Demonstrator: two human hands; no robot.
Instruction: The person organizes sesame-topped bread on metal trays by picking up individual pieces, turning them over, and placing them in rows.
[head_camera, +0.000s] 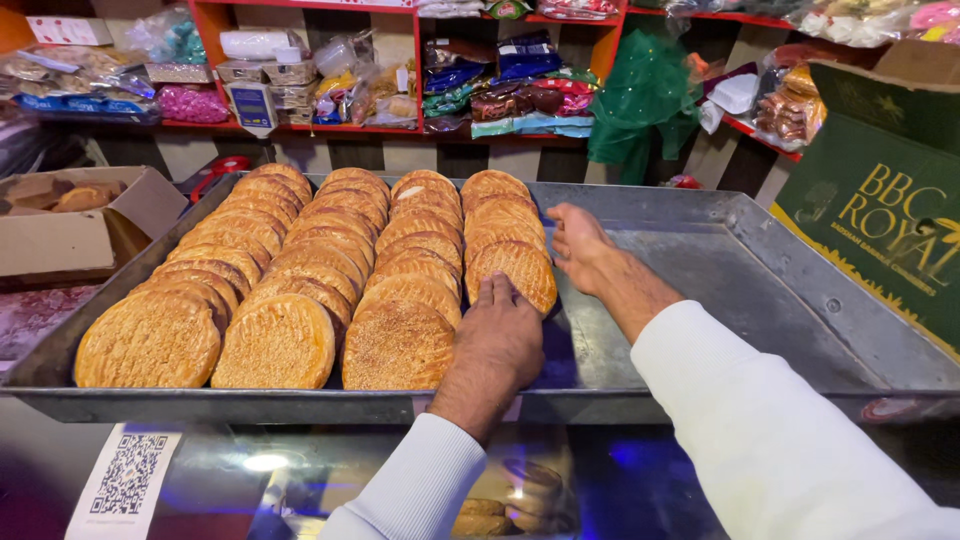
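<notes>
A big grey metal tray carries several rows of round golden-brown flatbreads that overlap like tiles. My left hand lies on the tray at the near end of the rightmost row, fingertips touching the front flatbread. My right hand rests on the bare tray floor just right of that same row, fingers against the edge of the breads. Both arms wear white sleeves. Neither hand grips anything.
A glass counter top with a white code sticker lies below the tray. A cardboard box stands at left, a green carton at right. Red shelves with packaged goods fill the back.
</notes>
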